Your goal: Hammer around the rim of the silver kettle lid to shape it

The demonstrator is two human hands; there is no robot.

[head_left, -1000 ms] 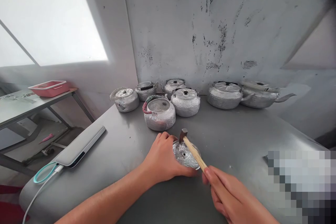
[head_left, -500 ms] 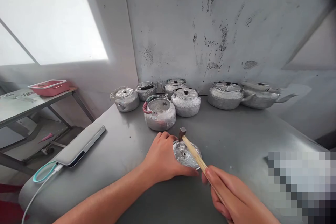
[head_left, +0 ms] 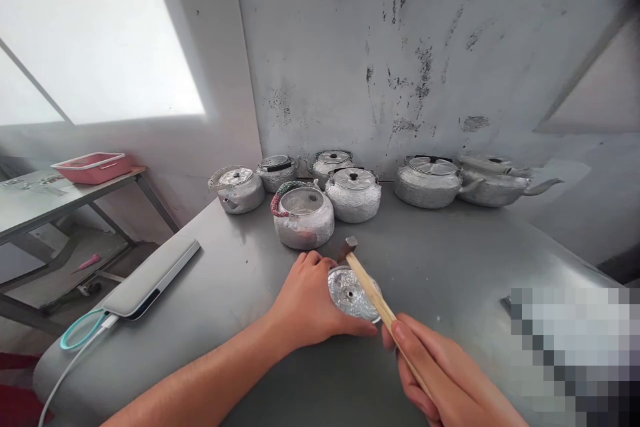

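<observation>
A small round kettle lid (head_left: 345, 290) of dented silvery metal, with a hole at its middle, lies near the table's centre. My left hand (head_left: 313, 303) grips its left rim, thumb along the near edge and fingers round the far side. In my right hand (head_left: 425, 360) is a hammer (head_left: 373, 290), held by its pale wooden handle. The dark hammer head slants over the lid's far edge; whether it touches cannot be made out. Beyond the lid stands an uncovered kettle (head_left: 303, 223) with a red and green wrapped handle.
Behind it, a lidded kettle (head_left: 354, 197) and several more kettles line the wall. A white power bank (head_left: 153, 277) with a cable lies left on the grey table (head_left: 230, 280). A pink basket (head_left: 93, 170) sits on a side table. The right front is pixelated.
The hammer head has tilted and risen slightly off the lid's far rim. My left hand and the lid stay almost in place.
</observation>
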